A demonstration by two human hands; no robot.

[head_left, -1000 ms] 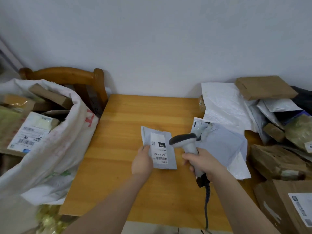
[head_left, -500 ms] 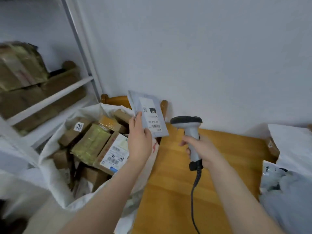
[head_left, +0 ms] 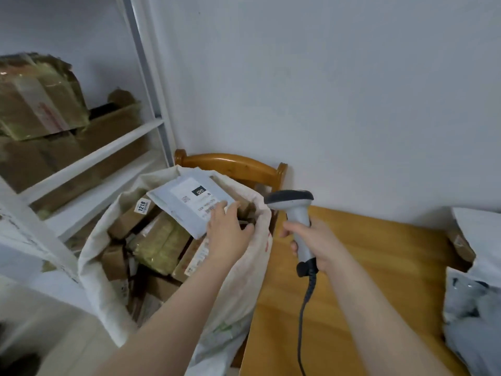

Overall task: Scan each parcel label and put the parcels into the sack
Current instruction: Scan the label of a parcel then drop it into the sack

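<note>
Head view: left hand (head_left: 230, 232) lays straight fingers on the grey parcel (head_left: 187, 204), thumb out to the side. Parcel tilted in the mouth of the sack (head_left: 254, 270), over brown boxes (head_left: 160, 240). Right hand (head_left: 318, 244) wraps the scanner (head_left: 294, 210) handle above the wooden table (head_left: 379, 280).

L hand (head_left: 230, 234), R hand (head_left: 322, 245) & forearms (head_left: 173, 316) bare.

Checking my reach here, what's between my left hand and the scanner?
In the head view, the white rim of the sack lies between the left hand and the scanner.
</note>
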